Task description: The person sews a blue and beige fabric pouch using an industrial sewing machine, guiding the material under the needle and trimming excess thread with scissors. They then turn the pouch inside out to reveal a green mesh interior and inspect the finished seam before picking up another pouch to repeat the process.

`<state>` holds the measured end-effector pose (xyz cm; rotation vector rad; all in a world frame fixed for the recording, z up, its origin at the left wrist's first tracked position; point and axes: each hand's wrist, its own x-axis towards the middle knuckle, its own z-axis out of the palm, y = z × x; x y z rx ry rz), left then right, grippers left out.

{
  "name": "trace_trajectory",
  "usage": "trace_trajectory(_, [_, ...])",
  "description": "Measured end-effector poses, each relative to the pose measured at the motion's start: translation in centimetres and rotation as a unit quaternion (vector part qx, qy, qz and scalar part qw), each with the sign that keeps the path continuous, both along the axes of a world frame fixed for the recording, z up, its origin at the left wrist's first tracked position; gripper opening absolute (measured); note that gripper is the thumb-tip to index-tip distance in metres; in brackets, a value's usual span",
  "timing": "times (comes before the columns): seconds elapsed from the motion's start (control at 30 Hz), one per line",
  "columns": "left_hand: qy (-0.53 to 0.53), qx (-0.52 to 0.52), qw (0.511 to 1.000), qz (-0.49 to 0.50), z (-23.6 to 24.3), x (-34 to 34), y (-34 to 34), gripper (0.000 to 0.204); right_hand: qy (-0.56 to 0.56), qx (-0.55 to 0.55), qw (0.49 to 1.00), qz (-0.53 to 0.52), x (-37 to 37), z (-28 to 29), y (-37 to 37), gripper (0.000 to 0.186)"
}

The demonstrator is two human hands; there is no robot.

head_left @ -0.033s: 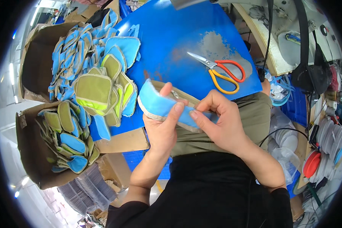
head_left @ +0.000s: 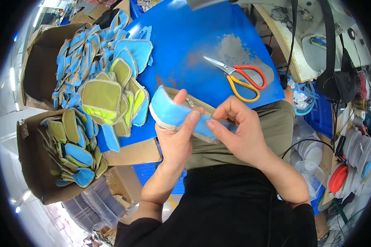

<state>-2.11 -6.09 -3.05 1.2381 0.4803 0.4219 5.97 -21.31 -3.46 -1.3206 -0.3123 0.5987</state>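
Observation:
Above my lap I hold a blue fabric pouch point(head_left: 169, 110) with beige edging and an olive back side; it is bent into a curve. A small shiny piece, perhaps a zipper pull, shows near its upper edge. My left hand point(head_left: 176, 136) grips its left half, thumb on the blue face and a finger behind. My right hand point(head_left: 240, 133) pinches the right end between thumb and fingers, which partly cover it. Beyond my right hand, scissors point(head_left: 235, 73) with one red and one orange handle lie with blades apart on the blue table point(head_left: 181, 45).
Olive and lime pouches point(head_left: 102, 99) are stacked at the table's left edge, next to a heap of blue ones point(head_left: 80, 53). A cardboard box point(head_left: 35, 177) at left holds more. On the right stand a pale worktable point(head_left: 292, 61) and white discs point(head_left: 354, 152) with a red one.

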Motion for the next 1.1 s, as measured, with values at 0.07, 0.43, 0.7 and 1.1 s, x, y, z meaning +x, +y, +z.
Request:
trace_trajectory(0.07, [0.009,-0.011,1.000,-0.002,-0.2,0.0,0.1,0.060,0.031,0.030,0.999,-0.015,0.0,0.4,0.7,0.012])
trace_trajectory(0.43, [0.007,-0.126,0.991,-0.046,0.6,0.0,1.9,0.048,-0.130,-0.142,0.976,0.100,1.3,1.7,0.9,0.013])
trace_trajectory(0.7, [0.169,0.035,0.968,-0.181,0.6,-5.3,11.3,0.027,-0.353,-0.160,0.917,0.096,0.9,2.6,2.2,0.009])
trace_trajectory(1.1, [0.304,0.770,0.508,-0.236,6.5,2.4,38.6,0.027,-0.519,-0.149,0.815,0.212,-1.6,4.3,1.3,0.022])
